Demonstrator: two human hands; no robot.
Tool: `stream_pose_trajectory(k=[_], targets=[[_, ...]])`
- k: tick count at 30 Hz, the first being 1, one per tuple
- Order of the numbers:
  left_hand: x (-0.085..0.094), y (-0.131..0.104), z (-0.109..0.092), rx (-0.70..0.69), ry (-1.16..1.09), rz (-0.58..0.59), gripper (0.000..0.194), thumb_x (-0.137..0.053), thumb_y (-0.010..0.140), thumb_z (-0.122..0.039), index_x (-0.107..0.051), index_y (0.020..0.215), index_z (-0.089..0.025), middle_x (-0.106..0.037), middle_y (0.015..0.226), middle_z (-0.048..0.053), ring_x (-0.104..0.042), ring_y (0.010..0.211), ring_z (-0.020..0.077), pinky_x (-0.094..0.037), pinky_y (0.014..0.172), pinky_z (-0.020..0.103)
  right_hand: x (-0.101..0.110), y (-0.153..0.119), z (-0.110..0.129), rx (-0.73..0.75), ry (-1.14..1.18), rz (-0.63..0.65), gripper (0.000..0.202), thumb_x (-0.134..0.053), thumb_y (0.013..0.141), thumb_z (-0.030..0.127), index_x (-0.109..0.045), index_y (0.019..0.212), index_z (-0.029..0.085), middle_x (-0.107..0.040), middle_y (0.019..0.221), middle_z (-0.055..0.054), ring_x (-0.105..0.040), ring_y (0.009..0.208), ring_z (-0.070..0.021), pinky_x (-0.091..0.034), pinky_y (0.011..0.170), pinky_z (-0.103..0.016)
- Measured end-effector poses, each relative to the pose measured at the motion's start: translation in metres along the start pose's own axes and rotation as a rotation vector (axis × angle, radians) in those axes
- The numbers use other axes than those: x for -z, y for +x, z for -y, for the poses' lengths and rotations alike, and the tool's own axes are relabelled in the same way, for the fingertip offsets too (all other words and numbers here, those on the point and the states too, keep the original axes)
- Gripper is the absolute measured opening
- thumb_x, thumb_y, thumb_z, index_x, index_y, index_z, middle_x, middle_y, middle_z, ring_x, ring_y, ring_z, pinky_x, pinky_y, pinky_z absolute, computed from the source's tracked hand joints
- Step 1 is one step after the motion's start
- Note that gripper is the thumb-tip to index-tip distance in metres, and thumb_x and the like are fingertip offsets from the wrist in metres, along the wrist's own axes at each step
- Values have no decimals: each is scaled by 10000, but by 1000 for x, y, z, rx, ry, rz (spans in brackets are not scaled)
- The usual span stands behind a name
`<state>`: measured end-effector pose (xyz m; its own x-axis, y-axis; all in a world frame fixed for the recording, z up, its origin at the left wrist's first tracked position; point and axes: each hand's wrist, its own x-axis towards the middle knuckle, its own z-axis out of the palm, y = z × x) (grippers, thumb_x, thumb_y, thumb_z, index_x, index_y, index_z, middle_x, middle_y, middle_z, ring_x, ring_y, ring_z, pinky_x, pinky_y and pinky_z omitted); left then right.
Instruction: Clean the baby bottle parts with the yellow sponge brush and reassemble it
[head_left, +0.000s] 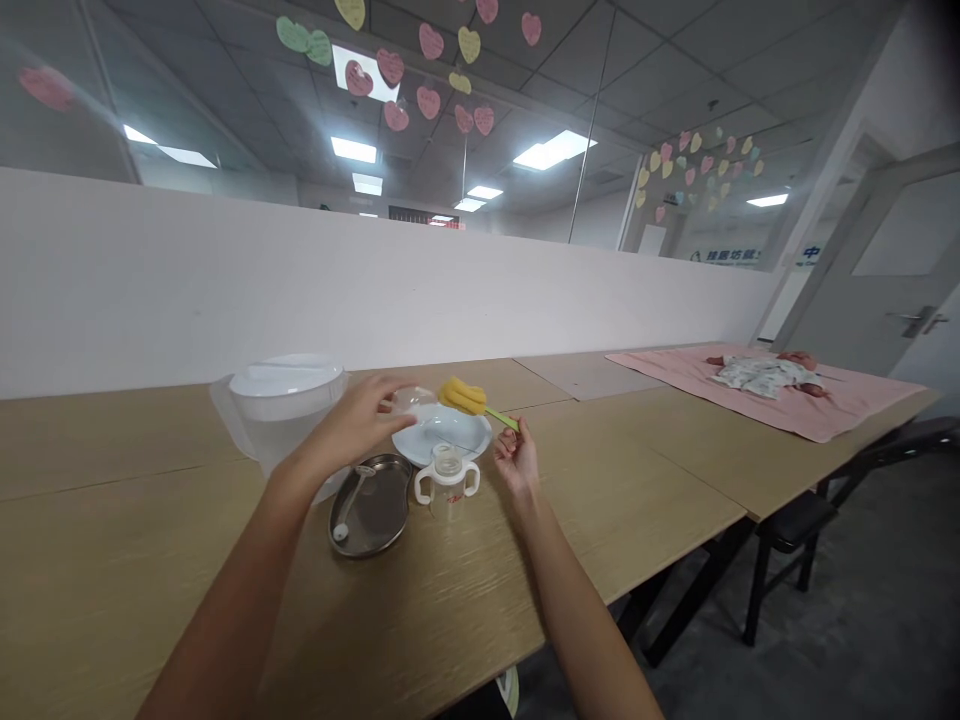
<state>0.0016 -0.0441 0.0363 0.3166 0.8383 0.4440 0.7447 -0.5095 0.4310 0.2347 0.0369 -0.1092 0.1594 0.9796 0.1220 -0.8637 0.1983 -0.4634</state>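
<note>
My left hand (364, 415) is closed round a clear, dome-shaped cap (415, 400), held over a white bowl (474, 437). In my right hand (517, 458) is the green handle of a brush with a yellow sponge head (463, 396). The sponge points left, close to the cap but apart from it. Below the hands stands a clear bottle with two white handles (448, 482). Left of it, a metal kidney-shaped tray (380, 517) holds a thin white straw piece (352, 505) with a round end.
A lidded clear pitcher (289, 405) stands behind my left forearm. On the wooden table (600, 490), far right, a baby doll (769, 375) lies on a pink cloth (817, 420). A white partition (420, 300) rises behind the table. A black chair (795, 520) is at the right.
</note>
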Motion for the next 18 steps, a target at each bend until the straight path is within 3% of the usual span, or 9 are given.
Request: stream_pose_trajectory(k=[4,7,12,18], targets=[[-5,-2,26,178,303,360,475,-600,650,-223,-600,1125,-245,-612,1124,55,-586,987,228,-469,796,277,-1,0,0,-5,27,-45,174,-557,822,341,-518,737,195,-433,470,99,-275,314,-16,-229,297,-126],[-22,1,39,238,372,509,476,-612,596,-172,-604,1067,-242,-656,1036,40,-602,940,229,-463,734,264,-2,0,-1,-3,19,-58,168,-555,823,332,-523,739,189,-427,457,100,-263,312,-17,-217,297,-127],[-49,6,47,233,397,522,382,-652,548,-201,-589,923,-170,-664,933,68,-608,823,234,-447,633,265,0,1,-3,-4,28,-30,164,-601,791,325,-526,745,187,-438,451,101,-282,320,-16,-227,308,-126],[-67,8,57,278,330,484,154,-604,527,-143,-579,678,-160,-638,722,39,-580,730,221,-413,626,280,2,2,-4,3,4,-29,183,-628,766,334,-531,747,180,-454,454,99,-295,330,-16,-228,319,-126]])
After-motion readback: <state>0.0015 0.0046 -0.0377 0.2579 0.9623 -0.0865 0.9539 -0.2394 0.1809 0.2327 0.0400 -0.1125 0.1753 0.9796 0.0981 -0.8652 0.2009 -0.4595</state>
